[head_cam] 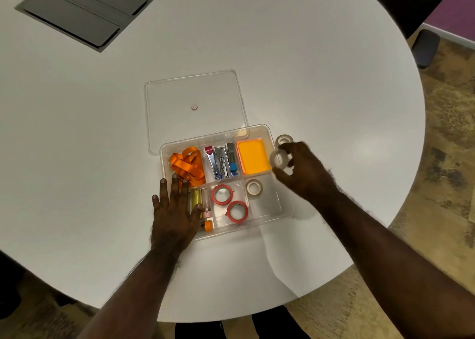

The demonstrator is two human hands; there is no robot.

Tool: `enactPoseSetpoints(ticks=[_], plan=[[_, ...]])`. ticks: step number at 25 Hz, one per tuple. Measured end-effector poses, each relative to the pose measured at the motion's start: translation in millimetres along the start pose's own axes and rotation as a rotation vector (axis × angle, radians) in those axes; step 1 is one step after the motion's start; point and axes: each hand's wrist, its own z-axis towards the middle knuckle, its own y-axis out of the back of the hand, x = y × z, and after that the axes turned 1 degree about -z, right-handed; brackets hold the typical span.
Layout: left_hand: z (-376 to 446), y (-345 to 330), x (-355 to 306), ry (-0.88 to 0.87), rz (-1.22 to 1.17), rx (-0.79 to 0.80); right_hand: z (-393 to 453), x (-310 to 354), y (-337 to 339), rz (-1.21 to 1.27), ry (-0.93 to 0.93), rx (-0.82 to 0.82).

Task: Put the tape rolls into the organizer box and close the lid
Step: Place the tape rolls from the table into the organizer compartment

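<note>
A clear organizer box [285,211] stands open on the white table. Its clear lid [180,102] lies flat just behind it. Two red tape rolls [221,194] [237,211] lie in the front middle compartment, and a white roll [254,187] lies in the front right one. My right hand [305,174] holds another white tape roll [279,160] above the box's right rim. A further white roll [284,140] rests on the table just beyond that hand. My left hand [174,212] lies flat, fingers spread, over the box's front left corner.
The box also holds an orange ribbon [187,166], staplers [222,162], orange sticky notes [253,157] and small tubes [205,210]. A grey cable hatch [82,12] is set into the table at the far left. The table's rounded edge [401,205] runs close on the right, with a chair [425,48] beyond.
</note>
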Motion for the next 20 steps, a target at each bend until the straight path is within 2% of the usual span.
enactPoseSetpoints(ticks=[2, 4, 7, 9, 12, 14, 17, 20], plan=[[-0.6, 0.1, -0.2, -0.008, -0.004, -0.009, -15.1, 13.0, -11.5, -0.130, 0.009, 0.166], [0.0, -0.9, 0.4, -0.002, -0.002, -0.004, -27.3, 21.0, -25.4, -0.334, -0.019, 0.235], [2.4, -4.2, 2.4, 0.017, 0.001, 0.011, -37.8, 29.8, -42.2, -0.635, 0.057, 0.165], [2.4, -5.2, 3.7, 0.026, 0.001, 0.018, -38.7, 34.2, -47.2, -0.744, 0.075, 0.114], [1.0, -5.3, 3.7, 0.014, -0.009, 0.004, -37.0, 33.7, -54.6, -0.736, 0.018, 0.188], [0.2, -4.8, 2.8, 0.002, -0.015, -0.007, -35.6, 33.6, -56.2, -0.743, 0.031, 0.165], [0.3, -4.9, 2.7, -0.001, -0.023, -0.016, -32.1, 32.0, -54.8, -0.645, 0.033, 0.244], [0.4, -5.0, 3.3, -0.012, -0.026, -0.021, -18.7, 26.4, -27.2, -0.528, -0.011, 0.055]])
